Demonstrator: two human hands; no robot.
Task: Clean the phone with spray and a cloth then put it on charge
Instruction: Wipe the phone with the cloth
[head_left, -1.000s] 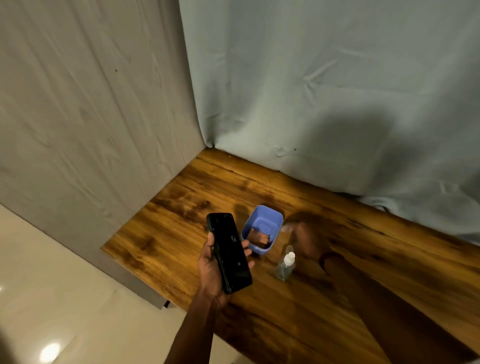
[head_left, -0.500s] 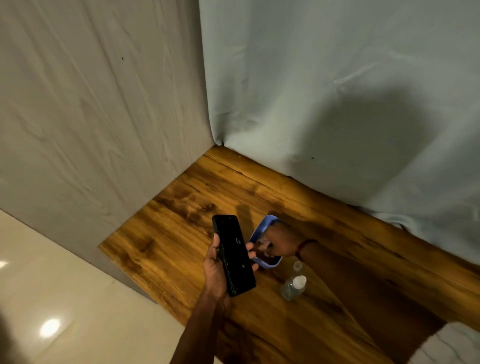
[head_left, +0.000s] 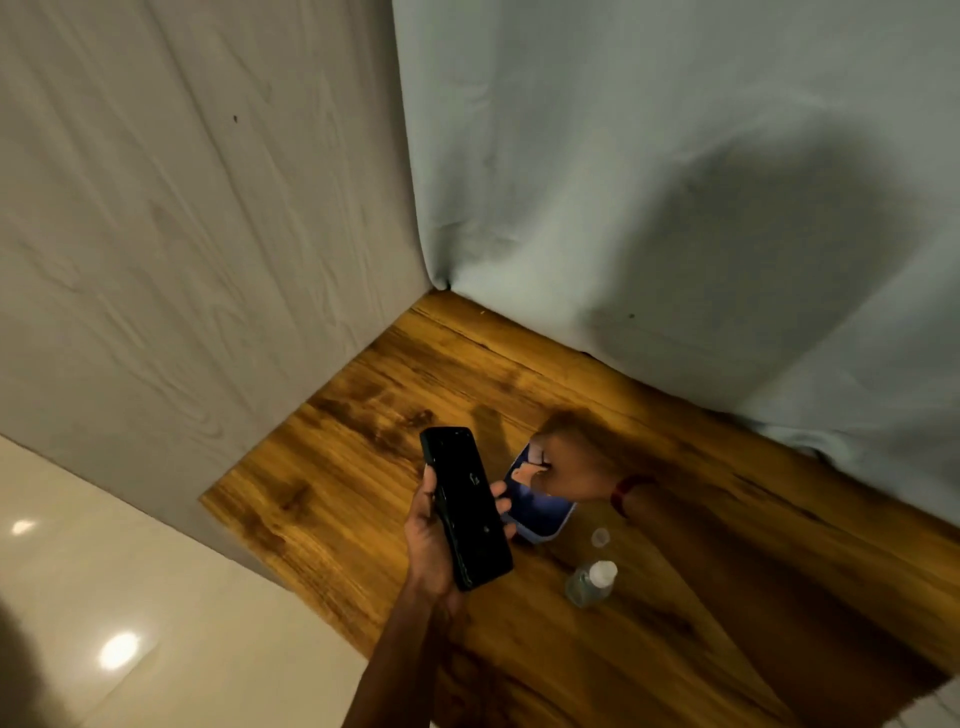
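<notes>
Phone: The black phone (head_left: 467, 506) is up in the air over the near left part of the wooden table (head_left: 363, 467). Its dark screen faces up.

Left hand: The left hand (head_left: 431, 540) holds the phone from below, with the thumb on one long side and the fingertips on the other.

Right hand: The right hand (head_left: 576, 467) is down in the blue tub (head_left: 545, 517), just right of the phone. Its fingers are curled and seem to pinch the small pinkish cloth (head_left: 525, 472). The hand is a bit blurred, so how tight the hold is cannot be told.

What changed: A second ago the right hand was out beside the tub and the cloth lay in there alone. Half a second ago the hand was going in. Now it has the cloth in its fingers.

Spray: The little clear spray bottle (head_left: 589, 582) stands on the table, near and to the right of the tub. A small clear cap (head_left: 600, 537) lies just beyond it.

What it means: The person is likely getting the cloth ready to wipe. The phone does not look wiped yet.

Charging: No charger shows anywhere, so that part is still to come.

Watch out: The tub may tip when the cloth comes out.
</notes>
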